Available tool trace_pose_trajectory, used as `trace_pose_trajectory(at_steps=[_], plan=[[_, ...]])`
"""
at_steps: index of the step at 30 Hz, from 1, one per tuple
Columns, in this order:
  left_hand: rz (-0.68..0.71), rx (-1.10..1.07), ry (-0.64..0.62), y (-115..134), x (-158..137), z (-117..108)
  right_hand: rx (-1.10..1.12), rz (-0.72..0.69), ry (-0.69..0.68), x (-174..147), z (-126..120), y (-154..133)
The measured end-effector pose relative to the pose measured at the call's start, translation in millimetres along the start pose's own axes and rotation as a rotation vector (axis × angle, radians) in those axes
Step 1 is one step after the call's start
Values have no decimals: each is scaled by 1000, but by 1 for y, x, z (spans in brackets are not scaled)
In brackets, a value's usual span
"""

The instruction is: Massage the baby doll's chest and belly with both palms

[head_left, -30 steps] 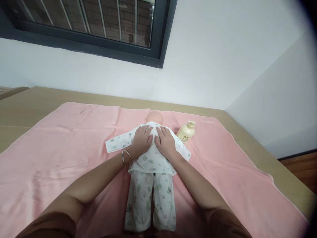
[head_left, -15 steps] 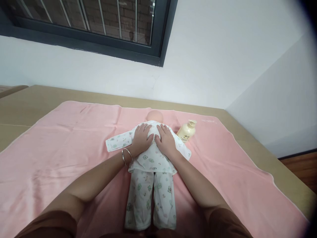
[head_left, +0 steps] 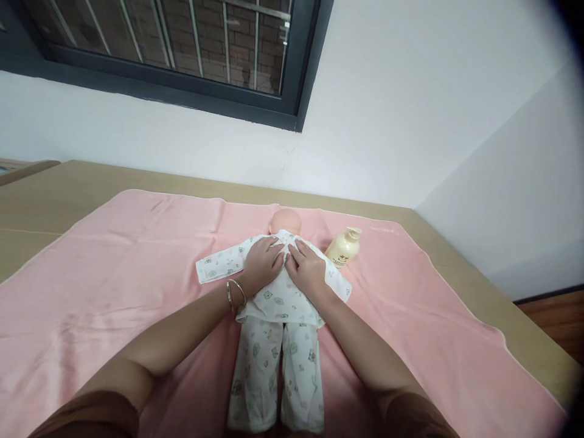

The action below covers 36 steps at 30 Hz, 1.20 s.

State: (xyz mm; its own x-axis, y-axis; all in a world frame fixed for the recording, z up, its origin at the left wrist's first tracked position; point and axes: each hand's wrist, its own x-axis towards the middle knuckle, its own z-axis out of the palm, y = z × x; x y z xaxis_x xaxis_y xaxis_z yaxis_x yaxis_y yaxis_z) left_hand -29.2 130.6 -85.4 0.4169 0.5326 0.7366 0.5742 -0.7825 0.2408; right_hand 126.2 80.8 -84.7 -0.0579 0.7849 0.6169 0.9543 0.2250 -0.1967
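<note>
A doll in a white patterned shirt (head_left: 278, 298) and matching trousers (head_left: 260, 371) lies stretched out, its bare head (head_left: 285, 221) at the far end with no face showing. My left hand (head_left: 263, 263) rests on the left side of the shirt's upper part, fingers bent toward the middle. On the other side lies my right hand (head_left: 306, 267), its fingers slightly apart and also angled inward. Both hands touch the cloth, with a narrow gap between them. A cream pump bottle (head_left: 344, 248) leans beside the doll's right-hand sleeve (head_left: 338, 283).
A pink blanket (head_left: 137, 274) lies under the doll and bottle, covering much of the wooden table (head_left: 91, 182). Behind the table rises a white wall (head_left: 374, 109) with a dark-framed window (head_left: 292, 103). A bracelet (head_left: 235, 293) circles my left wrist.
My fingers have drawn in and bent toward the middle; before, they lay flatter and pointed more toward the head. The whole view has shifted slightly.
</note>
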Motion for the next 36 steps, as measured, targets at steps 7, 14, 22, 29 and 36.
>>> trace_pose_trajectory(at_steps=[7,14,22,29,36], plan=[[-149,36,51,1,-6,4,20,136,-84,0,-4,-5],[-176,32,-81,-7,-4,10,128,102,-269,19,-15,4],[-156,-111,43,-7,-12,9,157,15,-219,15,-18,-8],[-167,-111,57,-5,-13,8,152,4,-113,12,-18,-14],[-182,-106,64,-5,-13,7,117,-1,-250,12,-22,-18]])
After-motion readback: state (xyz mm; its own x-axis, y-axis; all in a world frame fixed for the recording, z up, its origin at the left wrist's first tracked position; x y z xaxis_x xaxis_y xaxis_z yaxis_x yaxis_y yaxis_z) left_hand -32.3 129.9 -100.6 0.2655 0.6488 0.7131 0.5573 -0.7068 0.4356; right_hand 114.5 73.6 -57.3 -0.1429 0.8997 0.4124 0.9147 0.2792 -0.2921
